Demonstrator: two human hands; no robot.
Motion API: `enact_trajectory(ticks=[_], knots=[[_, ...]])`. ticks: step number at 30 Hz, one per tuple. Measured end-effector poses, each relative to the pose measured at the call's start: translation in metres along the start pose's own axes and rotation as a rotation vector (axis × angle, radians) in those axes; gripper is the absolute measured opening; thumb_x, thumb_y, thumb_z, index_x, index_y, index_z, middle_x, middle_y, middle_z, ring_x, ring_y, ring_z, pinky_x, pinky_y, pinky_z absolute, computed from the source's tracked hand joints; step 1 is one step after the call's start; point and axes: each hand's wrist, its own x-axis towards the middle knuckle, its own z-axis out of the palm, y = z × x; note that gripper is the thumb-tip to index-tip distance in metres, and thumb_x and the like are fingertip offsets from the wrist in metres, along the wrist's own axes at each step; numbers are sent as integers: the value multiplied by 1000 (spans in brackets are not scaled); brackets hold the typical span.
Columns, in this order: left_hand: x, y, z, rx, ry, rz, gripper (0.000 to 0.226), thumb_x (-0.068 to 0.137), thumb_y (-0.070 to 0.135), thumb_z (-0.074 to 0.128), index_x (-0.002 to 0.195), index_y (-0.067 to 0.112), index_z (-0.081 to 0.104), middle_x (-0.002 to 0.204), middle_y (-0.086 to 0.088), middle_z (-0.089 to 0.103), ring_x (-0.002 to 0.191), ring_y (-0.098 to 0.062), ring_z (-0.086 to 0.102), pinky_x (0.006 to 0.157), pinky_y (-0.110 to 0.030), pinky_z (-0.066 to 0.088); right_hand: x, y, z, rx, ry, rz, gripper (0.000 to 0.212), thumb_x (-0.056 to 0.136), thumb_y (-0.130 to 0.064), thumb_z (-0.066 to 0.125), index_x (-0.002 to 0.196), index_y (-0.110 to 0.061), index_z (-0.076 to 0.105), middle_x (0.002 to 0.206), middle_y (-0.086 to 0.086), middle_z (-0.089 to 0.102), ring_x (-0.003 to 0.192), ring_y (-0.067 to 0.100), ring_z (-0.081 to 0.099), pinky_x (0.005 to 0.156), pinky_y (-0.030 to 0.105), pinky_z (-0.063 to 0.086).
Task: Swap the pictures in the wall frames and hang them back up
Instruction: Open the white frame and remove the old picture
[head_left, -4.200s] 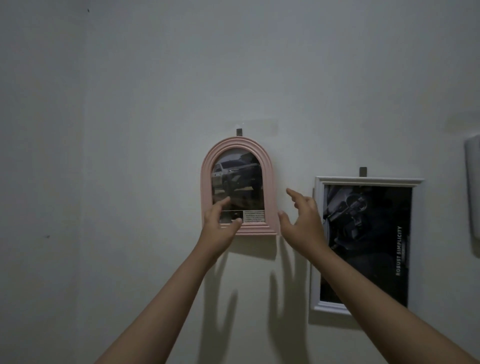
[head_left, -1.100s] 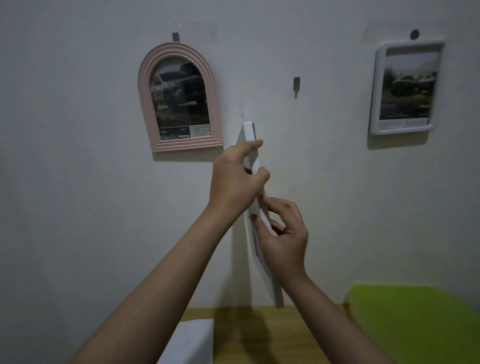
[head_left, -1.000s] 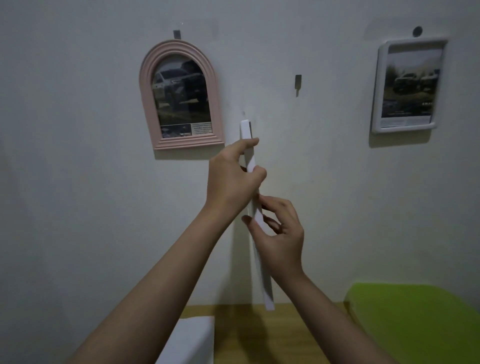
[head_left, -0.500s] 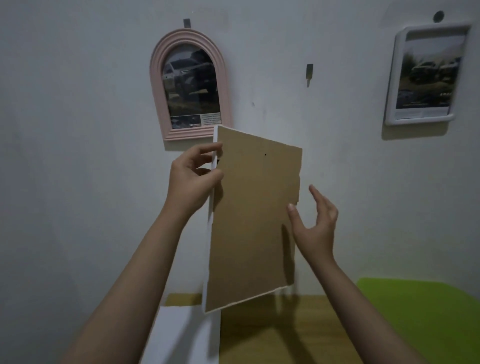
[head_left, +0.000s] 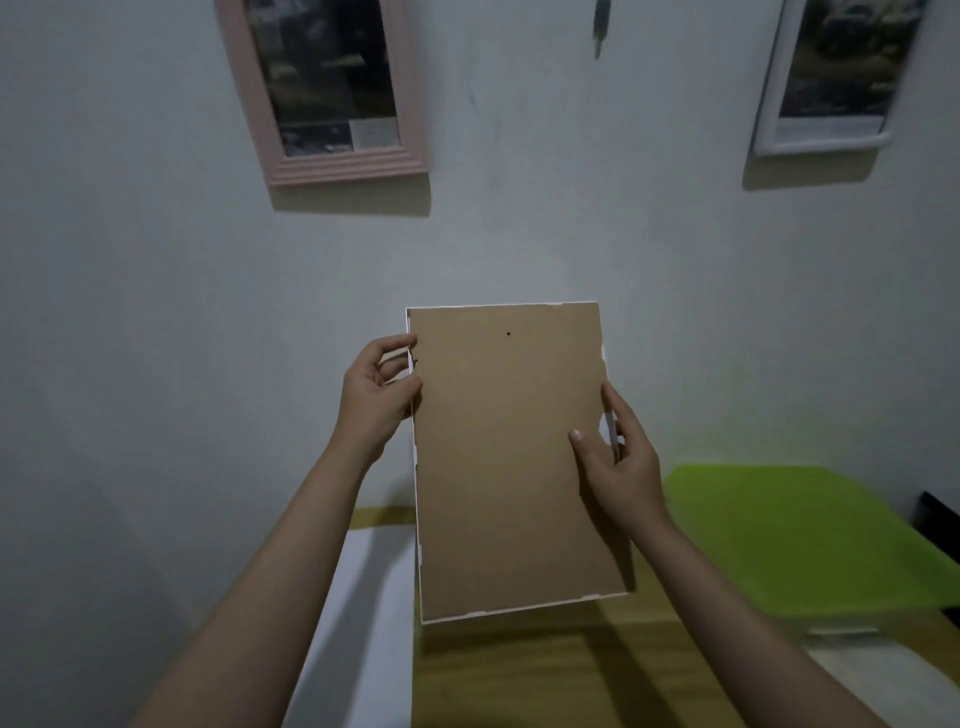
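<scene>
**Frame's off the wall, back side up**

Since the picture comes out from behind, the frame (head_left: 511, 457) is held in mid-air with its brown backing facing the person, above the table (head_left: 519, 675). The left hand (head_left: 376, 395) pinches its left edge, fingers curled; the right hand (head_left: 618, 462) grips the right edge, thumb on the backing, probably feeling for tabs. The bare hook (head_left: 601, 23) waits above, between the pink frame (head_left: 270, 130) and another white one (head_left: 769, 104), both on the wall.

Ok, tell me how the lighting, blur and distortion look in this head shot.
Head view: dim, flat light; the pink frame and white wall frame are motion-blurred and lean outward from wide-angle distortion; the brown frame back in both hands is sharper and casts a soft shadow on the wooden surface; no glare.
</scene>
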Motion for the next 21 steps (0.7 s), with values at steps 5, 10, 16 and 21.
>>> enact_trajectory(ticks=[5, 10, 16, 21], knots=[[-18, -64, 15, 126, 7, -78, 45, 81, -5, 52, 112, 26, 60, 113, -3, 60, 81, 0, 65, 64, -29, 53, -35, 46, -6, -77, 23, 114, 65, 85, -19, 67, 143, -21, 37, 135, -17, 43, 127, 0, 41, 105, 22, 36], [-51, -128, 26, 283, -115, -226, 58, 80, 0, 59, 130, 28, 51, 127, 3, 52, 61, -1, 62, 61, -22, 56, -77, 90, -17, -160, 12, 233, 65, 84, -14, 68, 143, -14, 38, 132, -16, 44, 123, -1, 42, 101, 18, 35], [-111, -205, 31, 324, -447, -528, 77, 78, 0, 65, 143, 26, 33, 129, -3, 48, 102, -20, 61, 84, -34, 56, -123, 136, -30, -271, -18, 422, 64, 82, -14, 70, 140, -11, 43, 133, -2, 52, 122, 6, 45, 98, 14, 33], [-137, -250, 28, 509, -524, -496, 91, 58, 20, 66, 143, 13, 33, 146, -11, 37, 132, -27, 40, 107, -45, 39, -151, 167, -30, -363, -59, 539, 64, 81, -23, 71, 139, -19, 44, 132, 10, 53, 128, 21, 44, 100, 23, 36]])
